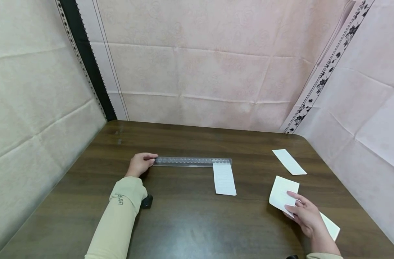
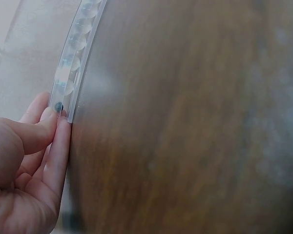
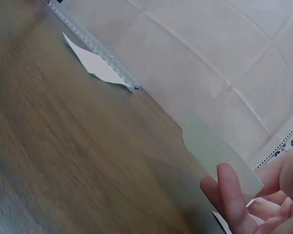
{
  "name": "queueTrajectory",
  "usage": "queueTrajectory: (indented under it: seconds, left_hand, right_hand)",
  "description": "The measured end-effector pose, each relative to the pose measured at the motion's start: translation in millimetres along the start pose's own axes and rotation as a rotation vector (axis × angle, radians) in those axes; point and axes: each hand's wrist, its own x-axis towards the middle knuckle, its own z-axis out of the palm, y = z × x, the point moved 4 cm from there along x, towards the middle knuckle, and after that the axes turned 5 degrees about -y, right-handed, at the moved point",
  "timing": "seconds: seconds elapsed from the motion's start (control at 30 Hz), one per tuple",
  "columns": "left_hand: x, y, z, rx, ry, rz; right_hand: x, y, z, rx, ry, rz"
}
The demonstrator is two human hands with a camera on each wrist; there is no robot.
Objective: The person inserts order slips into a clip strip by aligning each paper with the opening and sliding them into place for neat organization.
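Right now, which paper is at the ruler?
The leftmost paper, meeting the right end of the ruler. The others are farther right: the held paper in your right hand, the far paper beyond it, the lower paper partly behind it.

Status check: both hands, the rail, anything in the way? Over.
Left hand pinches clear rail by its left end. Right hand holds white paper. Lined slip occupies rail's right end.

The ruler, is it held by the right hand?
No, the left hand pinches the ruler, and the right hand holds a paper.
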Motion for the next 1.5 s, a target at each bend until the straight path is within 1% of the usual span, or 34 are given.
queueTrajectory:
  seconds: [0.17, 0.4, 0.8, 1.2, 1.37, 1.5]
  left_hand:
    - [-1.0, -0.1, -0.3, -0.007, 0.002, -0.013]
    - [-0.8, -0.1, -0.8, -0.010, 0.006, -0.010]
    - [0.7, -0.9, -0.9, -0.011, 0.013, 0.001]
    - [1.6, -0.2, -1.5, -0.002, 0.017, 0.009]
    - [0.6, 0.4, -0.7, -0.008, 0.026, 0.017]
    - [-0.8, 0.0, -0.4, -0.020, 0.023, 0.006]
  right_hand:
    - [3, -2, 7.2, 0.009, -0.021, -0.011]
    - [6, -6, 18.8, 0.013, -0.051, -0.040]
    - [9, -5, 33.8, 0.003, -0.075, -0.042]
    - [10, -9, 51.6, 0.004, -0.066, -0.033]
    - [8, -8, 55.1, 0.007, -0.060, -0.026]
    - [8, -9, 58.6, 0.018, -0.064, -0.035]
